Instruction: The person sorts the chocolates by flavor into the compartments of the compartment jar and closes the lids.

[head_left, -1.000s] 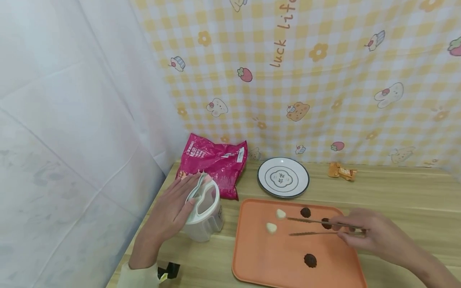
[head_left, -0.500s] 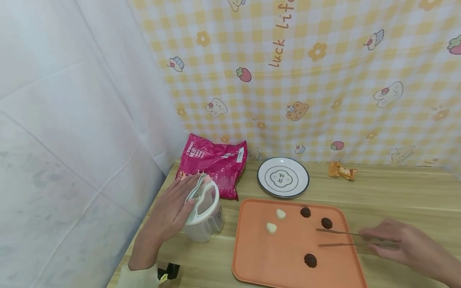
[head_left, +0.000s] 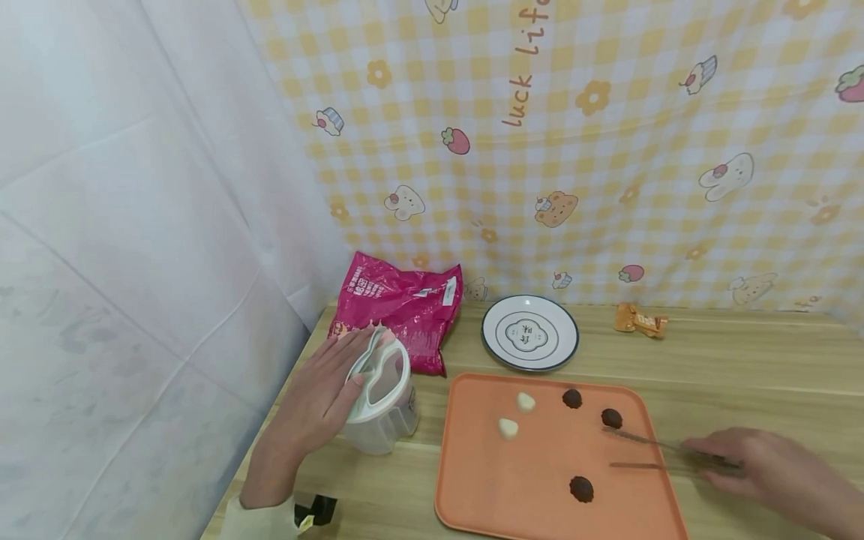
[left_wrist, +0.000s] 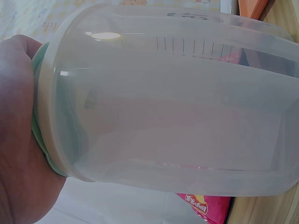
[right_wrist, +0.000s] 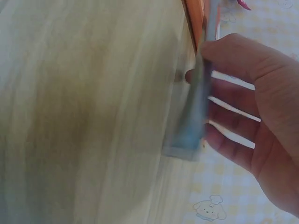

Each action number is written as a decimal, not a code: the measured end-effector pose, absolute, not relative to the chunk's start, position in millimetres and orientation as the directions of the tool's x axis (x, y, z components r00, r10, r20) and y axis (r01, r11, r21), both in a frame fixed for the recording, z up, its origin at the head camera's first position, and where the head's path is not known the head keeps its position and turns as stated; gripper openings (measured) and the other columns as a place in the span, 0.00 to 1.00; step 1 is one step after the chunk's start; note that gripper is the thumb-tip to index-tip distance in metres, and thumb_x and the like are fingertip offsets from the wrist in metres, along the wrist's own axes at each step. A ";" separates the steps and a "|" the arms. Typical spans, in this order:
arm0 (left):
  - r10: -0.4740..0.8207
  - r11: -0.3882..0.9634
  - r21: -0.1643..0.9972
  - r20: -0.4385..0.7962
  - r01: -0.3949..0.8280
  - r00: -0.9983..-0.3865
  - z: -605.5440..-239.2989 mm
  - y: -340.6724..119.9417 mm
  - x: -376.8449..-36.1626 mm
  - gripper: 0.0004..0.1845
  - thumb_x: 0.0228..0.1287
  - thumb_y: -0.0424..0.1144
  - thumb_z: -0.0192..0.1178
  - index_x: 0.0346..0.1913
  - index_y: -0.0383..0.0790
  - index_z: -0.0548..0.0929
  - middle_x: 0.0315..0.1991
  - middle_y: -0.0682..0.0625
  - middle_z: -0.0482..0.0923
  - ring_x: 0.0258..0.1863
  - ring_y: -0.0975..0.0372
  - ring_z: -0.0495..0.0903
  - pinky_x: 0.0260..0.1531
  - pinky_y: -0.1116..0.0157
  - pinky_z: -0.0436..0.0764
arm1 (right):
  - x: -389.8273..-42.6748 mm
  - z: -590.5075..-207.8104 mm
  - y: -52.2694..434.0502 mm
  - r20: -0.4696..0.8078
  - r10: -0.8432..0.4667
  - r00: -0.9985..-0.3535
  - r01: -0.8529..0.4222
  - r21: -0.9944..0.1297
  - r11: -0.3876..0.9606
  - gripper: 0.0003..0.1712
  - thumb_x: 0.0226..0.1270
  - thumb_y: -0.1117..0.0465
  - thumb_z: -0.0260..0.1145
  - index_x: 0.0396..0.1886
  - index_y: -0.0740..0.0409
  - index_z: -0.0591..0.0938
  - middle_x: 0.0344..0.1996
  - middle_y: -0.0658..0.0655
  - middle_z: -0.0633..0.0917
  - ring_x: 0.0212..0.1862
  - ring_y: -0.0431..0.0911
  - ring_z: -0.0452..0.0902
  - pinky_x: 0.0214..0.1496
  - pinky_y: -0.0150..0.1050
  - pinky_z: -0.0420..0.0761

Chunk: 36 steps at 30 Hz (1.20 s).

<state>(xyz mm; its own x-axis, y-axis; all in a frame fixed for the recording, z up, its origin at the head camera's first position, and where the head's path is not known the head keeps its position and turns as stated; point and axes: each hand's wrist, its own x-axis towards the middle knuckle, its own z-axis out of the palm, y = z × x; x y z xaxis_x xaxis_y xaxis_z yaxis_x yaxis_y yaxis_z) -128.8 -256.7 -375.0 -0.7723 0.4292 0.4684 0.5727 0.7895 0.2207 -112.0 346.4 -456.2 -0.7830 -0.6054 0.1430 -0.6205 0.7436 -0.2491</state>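
Note:
My left hand (head_left: 317,405) lies flat against a clear plastic jar (head_left: 386,409) with a white lid, fingers straight along its top; in the left wrist view the jar (left_wrist: 177,107) fills the frame against my palm (left_wrist: 18,154). My right hand (head_left: 763,469) holds the rear end of thin metal tongs (head_left: 648,450) low over the right edge of the orange tray (head_left: 486,495). The tong tips point left, close to a dark brown ball (head_left: 612,418). The right wrist view shows the blurred tongs (right_wrist: 191,116) against my thumb, over the wooden table (right_wrist: 93,116).
On the tray lie two white pieces (head_left: 526,402) and two more brown balls (head_left: 572,398). Behind it sit a white plate (head_left: 529,334), a pink bag (head_left: 405,304) and an orange wrapped sweet (head_left: 640,321). Curtains close in the table's back and left sides.
My right hand has drawn the tongs back to the right and lower, away from the white pieces. The left hand and jar have stayed put.

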 end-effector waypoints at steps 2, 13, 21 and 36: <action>0.429 0.789 0.222 0.469 0.573 -0.772 -374.1 -256.3 -128.3 0.30 0.75 0.41 0.45 0.77 0.35 0.67 0.75 0.43 0.66 0.75 0.48 0.63 0.77 0.53 0.53 | -112.5 -457.0 345.8 0.134 -0.615 -0.777 -0.628 -0.235 0.742 0.18 0.52 0.58 0.83 0.44 0.56 0.91 0.34 0.42 0.89 0.34 0.31 0.81 0.25 0.32 0.81; 0.426 0.796 0.211 0.471 0.567 -0.772 -374.3 -255.5 -128.0 0.30 0.75 0.42 0.45 0.76 0.35 0.68 0.76 0.44 0.66 0.75 0.48 0.64 0.76 0.49 0.56 | -111.0 -450.6 336.3 0.258 -0.604 -0.754 -0.648 -0.141 0.748 0.29 0.45 0.51 0.86 0.49 0.54 0.89 0.39 0.43 0.89 0.40 0.37 0.84 0.30 0.38 0.85; 0.424 0.799 0.211 0.467 0.563 -0.776 -374.0 -256.2 -127.6 0.30 0.75 0.42 0.45 0.77 0.35 0.67 0.76 0.44 0.65 0.76 0.49 0.62 0.76 0.48 0.56 | -128.0 -403.4 277.7 0.349 -0.561 -0.751 -0.654 -0.271 0.707 0.23 0.57 0.59 0.81 0.53 0.42 0.88 0.47 0.39 0.87 0.47 0.38 0.84 0.35 0.32 0.83; 0.456 0.816 0.162 0.408 0.554 -0.791 -371.4 -257.4 -126.0 0.34 0.76 0.50 0.51 0.79 0.40 0.65 0.78 0.44 0.62 0.78 0.54 0.57 0.76 0.48 0.56 | -189.1 -368.3 106.6 0.457 -0.661 -0.595 -0.791 -0.481 0.379 0.14 0.74 0.63 0.67 0.55 0.54 0.89 0.45 0.46 0.90 0.41 0.36 0.84 0.40 0.39 0.86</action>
<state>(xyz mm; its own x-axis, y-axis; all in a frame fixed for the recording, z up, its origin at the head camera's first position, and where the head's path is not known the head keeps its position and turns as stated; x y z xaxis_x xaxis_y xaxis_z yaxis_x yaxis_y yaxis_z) -126.0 -257.4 -371.4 -0.7912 0.4559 0.4076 0.5541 0.8164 0.1624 -189.1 106.6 -368.3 -0.5949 -0.6613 0.4569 -0.7906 0.3790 -0.4810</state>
